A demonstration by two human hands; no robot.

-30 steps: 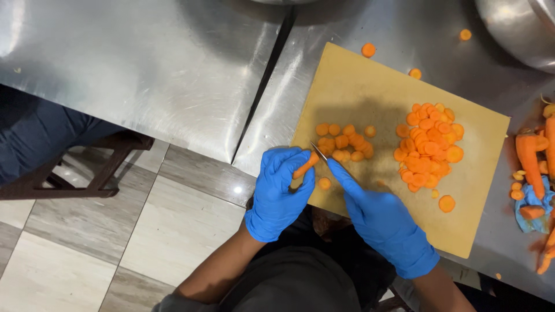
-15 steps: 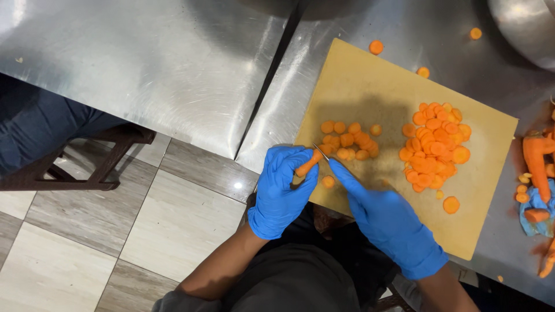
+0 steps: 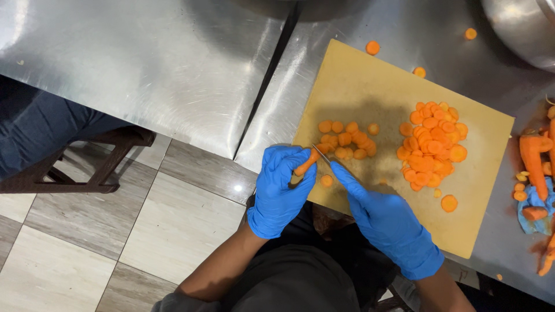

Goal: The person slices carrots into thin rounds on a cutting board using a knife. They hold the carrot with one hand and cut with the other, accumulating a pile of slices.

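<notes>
The left hand [image 3: 281, 190], in a blue glove, is curled around a carrot stub [image 3: 306, 163] at the near left corner of the tan cutting board [image 3: 370, 86]; most of the stub is hidden in the fingers. The right hand [image 3: 388, 222], also gloved, grips a small knife [image 3: 321, 156] whose handle is buried in the fist, with only a thin blade showing against the stub. A small heap of carrot slices [image 3: 347, 138] lies just beyond the blade, and a larger pile [image 3: 432, 144] sits toward the board's right edge. Whole carrots [image 3: 535, 162] on the steel counter [image 3: 144, 63] are cut off by the picture's right edge.
</notes>
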